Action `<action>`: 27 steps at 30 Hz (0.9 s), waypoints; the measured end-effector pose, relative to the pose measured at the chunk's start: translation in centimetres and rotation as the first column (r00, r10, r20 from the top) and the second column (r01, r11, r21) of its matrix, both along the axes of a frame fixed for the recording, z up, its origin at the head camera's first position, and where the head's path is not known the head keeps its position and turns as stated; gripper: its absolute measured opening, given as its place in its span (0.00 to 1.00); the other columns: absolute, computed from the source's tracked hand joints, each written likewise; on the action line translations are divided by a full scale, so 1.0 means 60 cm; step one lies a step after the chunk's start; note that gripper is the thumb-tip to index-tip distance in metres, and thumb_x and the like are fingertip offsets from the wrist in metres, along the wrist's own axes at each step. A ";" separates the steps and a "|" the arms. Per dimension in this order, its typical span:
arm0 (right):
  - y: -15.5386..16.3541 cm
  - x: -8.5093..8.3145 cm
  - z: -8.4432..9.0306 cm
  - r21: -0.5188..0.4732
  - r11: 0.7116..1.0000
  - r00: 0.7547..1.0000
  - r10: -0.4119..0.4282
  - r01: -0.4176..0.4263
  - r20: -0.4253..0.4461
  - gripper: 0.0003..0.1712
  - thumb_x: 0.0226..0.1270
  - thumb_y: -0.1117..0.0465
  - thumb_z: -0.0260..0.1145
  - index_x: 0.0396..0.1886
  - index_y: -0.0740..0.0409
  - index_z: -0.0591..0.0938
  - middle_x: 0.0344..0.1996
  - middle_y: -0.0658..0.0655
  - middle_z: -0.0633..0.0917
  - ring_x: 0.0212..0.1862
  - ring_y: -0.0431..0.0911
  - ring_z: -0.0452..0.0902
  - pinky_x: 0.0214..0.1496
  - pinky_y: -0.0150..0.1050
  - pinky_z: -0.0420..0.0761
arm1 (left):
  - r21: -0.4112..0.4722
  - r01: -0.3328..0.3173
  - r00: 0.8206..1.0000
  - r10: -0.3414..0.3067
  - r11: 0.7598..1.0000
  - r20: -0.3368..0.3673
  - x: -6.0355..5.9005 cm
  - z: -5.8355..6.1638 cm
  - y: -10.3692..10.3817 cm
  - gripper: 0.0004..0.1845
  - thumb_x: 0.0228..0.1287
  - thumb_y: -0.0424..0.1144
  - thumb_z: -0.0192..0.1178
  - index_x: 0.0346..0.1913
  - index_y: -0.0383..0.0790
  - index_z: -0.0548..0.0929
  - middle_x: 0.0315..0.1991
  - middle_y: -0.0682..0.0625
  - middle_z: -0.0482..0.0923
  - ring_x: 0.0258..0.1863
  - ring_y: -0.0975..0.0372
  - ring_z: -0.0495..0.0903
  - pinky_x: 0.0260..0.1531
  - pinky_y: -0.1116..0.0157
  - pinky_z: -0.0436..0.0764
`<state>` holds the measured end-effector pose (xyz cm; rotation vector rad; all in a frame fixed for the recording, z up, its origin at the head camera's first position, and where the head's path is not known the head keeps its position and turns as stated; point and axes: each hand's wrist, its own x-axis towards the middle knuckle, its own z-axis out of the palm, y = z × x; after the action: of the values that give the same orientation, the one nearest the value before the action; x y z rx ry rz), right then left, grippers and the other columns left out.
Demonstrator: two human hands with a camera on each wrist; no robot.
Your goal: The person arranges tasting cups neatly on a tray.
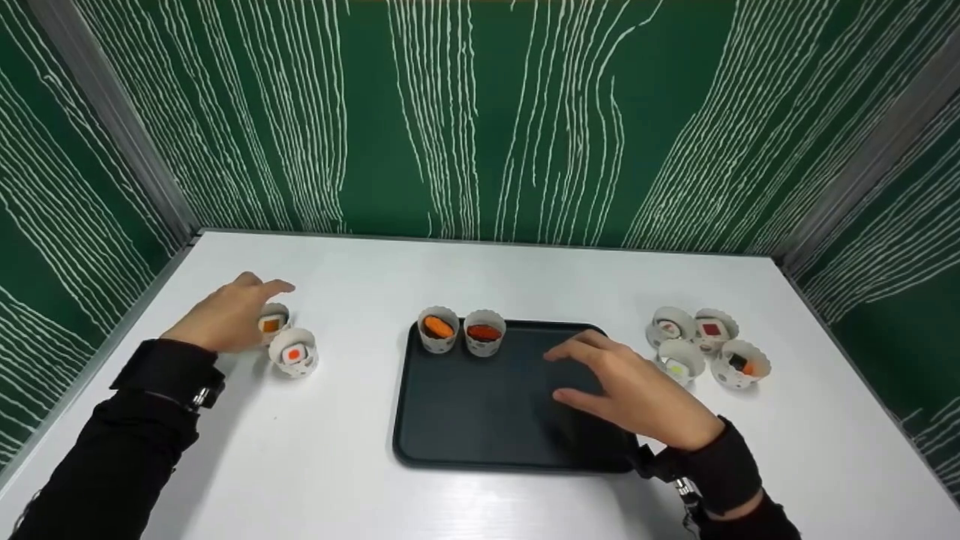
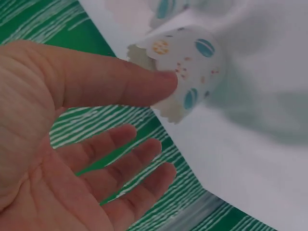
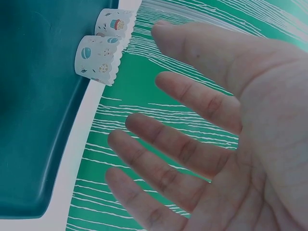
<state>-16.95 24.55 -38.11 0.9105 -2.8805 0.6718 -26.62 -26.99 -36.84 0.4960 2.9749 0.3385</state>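
My left hand [image 1: 234, 315] hovers at the left of the table, its fingers loosely spread and holding nothing. Partly behind it stands a paper cup with a brown-topped sushi piece [image 1: 271, 324]. Close by is another paper cup with a sushi piece centred in orange-red [image 1: 295, 353]. In the left wrist view the thumb overlaps a patterned cup [image 2: 192, 72]. Over the right part of a dark tray [image 1: 480, 427], my right hand [image 1: 630, 386] hangs with fingers apart, gripping nothing. At the tray's back left edge sit two paper cups, one with orange sushi [image 1: 438, 328], one with red sushi [image 1: 484, 333].
To the right of the tray, several paper cups stand grouped, among them one with a dark-red-centred piece [image 1: 712, 328] and one with a black and orange piece [image 1: 741, 364]. Green, white-streaked walls [image 1: 502, 120] border the white table [image 1: 330, 465] at back and sides.
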 end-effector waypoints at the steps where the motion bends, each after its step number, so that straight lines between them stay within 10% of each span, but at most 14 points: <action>1: 0.000 0.000 0.000 0.001 1.000 1.000 0.000 0.000 0.000 0.22 0.75 0.52 0.73 0.65 0.50 0.84 0.60 0.52 0.85 0.60 0.48 0.86 0.57 0.47 0.87 | 0.001 -0.003 1.000 0.003 1.000 0.007 -0.001 -0.002 -0.002 0.38 0.63 0.29 0.72 0.77 0.34 0.72 0.60 0.24 0.74 0.50 0.37 0.83 0.53 0.38 0.84; 15: 0.006 -0.004 -0.004 0.005 1.000 1.000 -0.015 0.015 0.027 0.23 0.76 0.51 0.73 0.65 0.52 0.84 0.61 0.53 0.85 0.60 0.50 0.86 0.59 0.50 0.86 | 0.004 -0.067 0.994 0.067 0.998 0.091 -0.018 -0.022 -0.027 0.43 0.56 0.26 0.72 0.77 0.34 0.71 0.61 0.22 0.72 0.54 0.35 0.78 0.55 0.34 0.82; 27: 0.008 -0.003 -0.005 0.015 1.000 0.999 -0.015 0.015 0.029 0.23 0.76 0.50 0.73 0.66 0.50 0.83 0.60 0.51 0.84 0.60 0.48 0.85 0.60 0.49 0.86 | 0.054 0.080 0.995 -0.084 0.995 0.062 -0.025 -0.031 -0.022 0.26 0.63 0.31 0.70 0.65 0.32 0.84 0.57 0.30 0.82 0.59 0.37 0.78 0.61 0.36 0.78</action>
<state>-17.15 25.02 -38.42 0.8869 -2.9189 0.6695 -28.15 -28.33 -38.68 0.5992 2.8807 0.4154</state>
